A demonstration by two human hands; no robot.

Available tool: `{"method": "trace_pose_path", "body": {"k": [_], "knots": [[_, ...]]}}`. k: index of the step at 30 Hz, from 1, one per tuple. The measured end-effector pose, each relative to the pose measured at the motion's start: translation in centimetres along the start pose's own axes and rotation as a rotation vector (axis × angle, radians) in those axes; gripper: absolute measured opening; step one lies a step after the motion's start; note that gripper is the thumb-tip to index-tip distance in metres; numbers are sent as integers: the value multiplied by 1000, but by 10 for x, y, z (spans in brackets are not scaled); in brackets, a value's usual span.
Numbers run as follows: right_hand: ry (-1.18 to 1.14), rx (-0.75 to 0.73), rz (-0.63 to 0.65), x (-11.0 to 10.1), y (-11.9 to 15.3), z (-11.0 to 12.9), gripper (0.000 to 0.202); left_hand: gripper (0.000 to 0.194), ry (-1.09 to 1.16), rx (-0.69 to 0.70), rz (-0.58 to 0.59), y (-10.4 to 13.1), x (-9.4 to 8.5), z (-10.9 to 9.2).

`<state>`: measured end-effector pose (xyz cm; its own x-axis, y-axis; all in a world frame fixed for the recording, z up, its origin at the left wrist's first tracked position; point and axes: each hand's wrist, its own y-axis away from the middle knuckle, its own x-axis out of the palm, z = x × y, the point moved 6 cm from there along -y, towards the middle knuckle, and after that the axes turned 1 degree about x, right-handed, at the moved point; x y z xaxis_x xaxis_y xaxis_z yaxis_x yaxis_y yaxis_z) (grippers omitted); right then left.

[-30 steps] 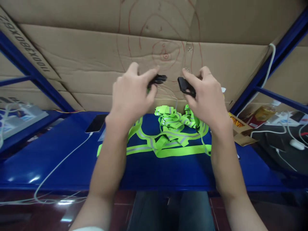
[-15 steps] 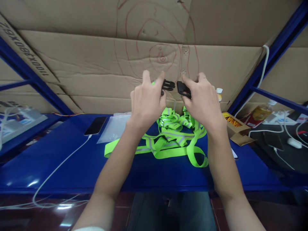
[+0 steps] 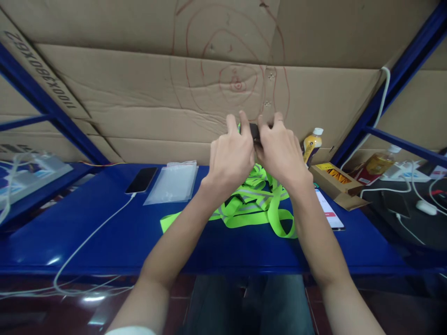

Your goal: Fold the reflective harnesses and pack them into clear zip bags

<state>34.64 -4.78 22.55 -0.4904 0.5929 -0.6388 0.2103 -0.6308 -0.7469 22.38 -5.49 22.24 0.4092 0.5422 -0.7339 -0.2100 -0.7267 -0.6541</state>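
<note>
A black plastic side-release buckle (image 3: 254, 132) is held up between my two hands, its halves now together and mostly covered by fingers. My left hand (image 3: 232, 156) is closed on its left half. My right hand (image 3: 282, 153) grips the right half, thumb and fingers pinched. Beneath them, neon-green webbing strap (image 3: 240, 218) with a grey reflective stripe lies in a loose tangle on the blue table (image 3: 223, 256). Whether the buckle is fully latched cannot be made out.
Left of the strap lie clear plastic bags (image 3: 172, 184) and a phone (image 3: 141, 180) on a white cable. To the right are another phone (image 3: 330, 209), an open cardboard box (image 3: 338, 184) and a bottle (image 3: 312, 145). Cardboard (image 3: 139, 102) stands behind, between blue posts.
My hands have come towards each other, bringing the separate buckle halves together. The bottle and the right-hand phone show more than before.
</note>
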Motion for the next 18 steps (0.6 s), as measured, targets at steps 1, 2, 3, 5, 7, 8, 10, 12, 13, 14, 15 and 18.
{"method": "trace_pose_path", "body": {"k": [1,2,3,5,7,8,10,12,13,14,15,18], "knots": [[-4,1,6,0,0,-2,42,72,43,39,-4,0,2,2],[-4,2,8,-1,0,-4,44,75,102,86,-10,-1,2,4],[-1,4,7,-2,-1,-6,45,78,174,139,-19,-3,2,6],[15,15,2,-7,-2,-9,48,77,347,232,-31,-7,-1,13],[32,20,2,-12,-3,-11,53,59,529,245,-21,-13,-4,23],[33,10,7,-13,-3,-11,56,48,597,222,-8,-17,-4,29],[11,-39,32,-13,-3,-8,61,31,669,157,13,-23,-3,42],[-41,-106,64,-13,-4,-5,64,26,688,135,-15,-28,-4,52],[-77,-136,75,-13,-5,-5,63,26,701,146,-43,-30,-5,56],[-119,-160,80,-14,-6,-7,59,27,723,167,-66,-30,-7,59],[-163,-172,82,-14,-7,-9,53,28,750,195,-79,-31,-9,60],[-305,-164,118,-13,-11,-20,30,32,826,265,-75,-29,-13,57]]}}
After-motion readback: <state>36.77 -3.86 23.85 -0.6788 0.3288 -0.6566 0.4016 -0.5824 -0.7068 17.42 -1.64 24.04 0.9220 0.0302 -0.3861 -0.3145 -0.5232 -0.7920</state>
